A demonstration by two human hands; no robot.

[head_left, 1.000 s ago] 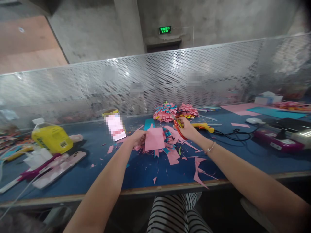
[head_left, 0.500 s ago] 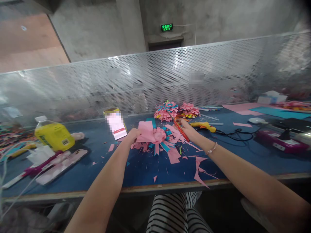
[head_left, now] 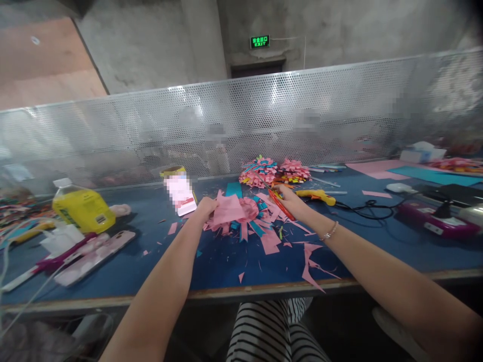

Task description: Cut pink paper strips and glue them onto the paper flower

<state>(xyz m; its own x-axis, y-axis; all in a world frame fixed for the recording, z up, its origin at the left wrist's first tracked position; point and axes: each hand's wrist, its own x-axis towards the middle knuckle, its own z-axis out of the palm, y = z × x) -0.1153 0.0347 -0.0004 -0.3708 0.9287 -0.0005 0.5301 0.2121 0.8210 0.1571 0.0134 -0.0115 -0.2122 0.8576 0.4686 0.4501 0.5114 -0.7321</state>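
Observation:
My left hand pinches the left edge of a pink paper piece, held above the cuttings on the blue table. My right hand is wrapped round red-handled scissors, whose tips point up and left, away from the paper. Beside the paper lies a pink and blue paper rosette with strips fanning out to the right and front. A blue paper piece shows just behind the pink one. Pink scraps are scattered in front of the rosette.
Two finished-looking paper clusters stand at the back. A lit phone leans left of centre. A yellow glue gun with a black cord lies right. A yellow liquid bottle and a pink phone are at left; a purple power strip is far right.
The pink paper in my left hand has tilted and flattened to the right, showing more of the blue piece behind. My right hand and the scissors have barely moved.

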